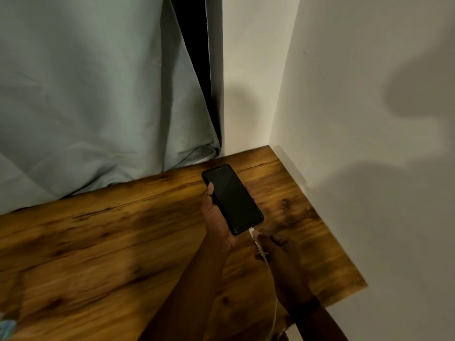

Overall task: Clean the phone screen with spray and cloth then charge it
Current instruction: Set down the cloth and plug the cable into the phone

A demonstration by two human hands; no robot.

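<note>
**Charging step.** Left hand (216, 217) cradles the smartphone (231, 198) from beneath, thumb along one side edge, dark screen up, over the far right corner of the wooden counter (98, 242). Right hand (278, 252) pinches the white charging cable (264, 257) just behind its plug, which meets the phone's bottom edge; full seating cannot be told. The phone is probably rigid, light, slick-glassed and breakable, best gripped by its side edges. The limp cable is best held at the plug. Behind hangs a grey-blue curtain (86, 94).

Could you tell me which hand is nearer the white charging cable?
Right: the right hand pinches the cable by its plug; the left hand grips the phone, off the cable.
</note>
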